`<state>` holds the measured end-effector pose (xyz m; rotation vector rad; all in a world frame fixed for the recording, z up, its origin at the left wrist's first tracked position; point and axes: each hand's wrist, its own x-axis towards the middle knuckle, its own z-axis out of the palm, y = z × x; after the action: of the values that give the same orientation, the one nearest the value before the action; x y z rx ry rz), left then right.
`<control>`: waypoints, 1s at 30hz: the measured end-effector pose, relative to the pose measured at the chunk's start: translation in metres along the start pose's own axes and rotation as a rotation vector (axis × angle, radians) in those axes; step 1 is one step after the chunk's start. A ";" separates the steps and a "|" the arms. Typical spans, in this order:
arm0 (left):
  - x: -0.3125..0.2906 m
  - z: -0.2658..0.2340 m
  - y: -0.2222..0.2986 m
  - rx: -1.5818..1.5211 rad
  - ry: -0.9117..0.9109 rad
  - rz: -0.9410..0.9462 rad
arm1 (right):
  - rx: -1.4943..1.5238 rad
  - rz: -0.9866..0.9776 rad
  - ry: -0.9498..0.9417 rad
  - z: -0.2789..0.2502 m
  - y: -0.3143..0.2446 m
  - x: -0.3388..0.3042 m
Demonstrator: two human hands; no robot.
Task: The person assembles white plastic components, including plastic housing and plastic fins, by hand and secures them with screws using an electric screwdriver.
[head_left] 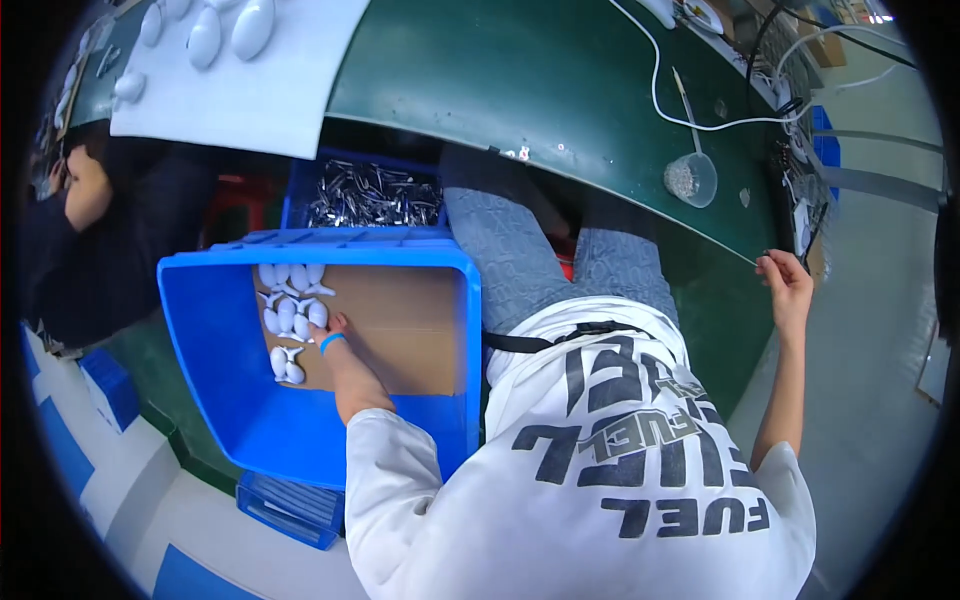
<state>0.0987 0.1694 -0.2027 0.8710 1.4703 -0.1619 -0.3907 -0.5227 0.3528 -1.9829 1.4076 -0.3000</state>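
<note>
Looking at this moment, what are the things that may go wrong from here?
The left hand is right among the loose white pieces, so it might push neighbouring ones out of place.

The clear cup of small grains stands near the edge of the green table; a bump from the right hand might spill it.

The white cable runs close to that cup, so a tug might tip it.

Your shirt (590,500): white, short-sleeved (bold dark lettering (690,518)) | your trousers (510,250): grey-blue, patterned | your waist strap (515,343): black | your wristband (332,342): blue
</note>
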 end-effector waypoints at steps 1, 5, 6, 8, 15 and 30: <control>-0.001 -0.009 -0.005 -0.057 -0.178 0.057 | 0.031 -0.014 0.021 0.000 0.000 0.002; -0.079 -0.019 -0.076 -0.342 -0.299 0.113 | 0.052 -0.179 0.062 0.021 -0.028 0.011; -0.108 -0.032 -0.077 -0.340 -0.300 0.078 | 0.068 -0.235 0.031 0.031 -0.047 0.013; -0.172 -0.035 -0.078 -0.425 -0.425 0.028 | 0.072 -0.331 -0.018 0.049 -0.077 0.014; -0.407 0.004 -0.080 -0.066 -1.079 0.133 | 0.135 -0.920 -0.381 0.129 -0.190 0.003; -0.685 0.058 -0.167 0.717 -1.597 0.991 | 0.555 -0.974 -0.292 0.107 -0.204 0.013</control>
<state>-0.0563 -0.2584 0.3390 1.3914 -0.6081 -0.4876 -0.1760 -0.4552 0.4014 -1.9620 0.0607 -0.6980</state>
